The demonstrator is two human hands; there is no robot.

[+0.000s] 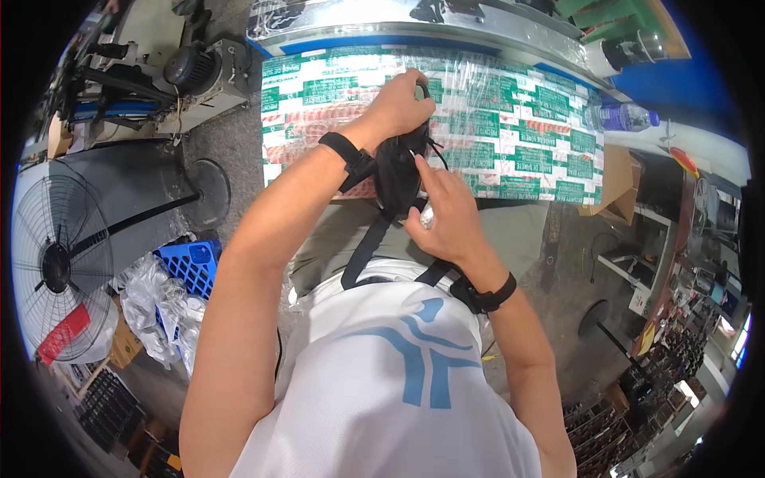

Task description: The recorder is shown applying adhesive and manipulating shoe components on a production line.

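While both forearms reach forward from the lower edge, the left hand (398,102) is curled over the top of a black pouch (398,177), its fingers closed on the upper edge of the pouch. The right hand (448,213) sits just below and to the right, touching the lower side of the pouch; its index finger is extended upward along the fabric and the other fingers are bent, with a small pale object partly visible in the palm that cannot be identified. The pouch is held between the two hands at chest level, above the person's lap and in front of the table (374,33). A black strap (365,251) runs from the pouch down to the white shirt (398,374). Each wrist carries a black band (351,155). Sheets of printed film (518,127), green, white and red under a clear glossy layer, cover the table surface directly beyond the hands. A clear plastic bottle (625,118) lies on its side at the right end of the film. To the left, on the floor, stand a wire-guard fan (60,267), a blue crate (191,264) and crumpled clear bags (155,311). A grey motor unit (195,72) stands at upper left, well apart from the hands. Racks of dark parts (677,350) fill the lower right.
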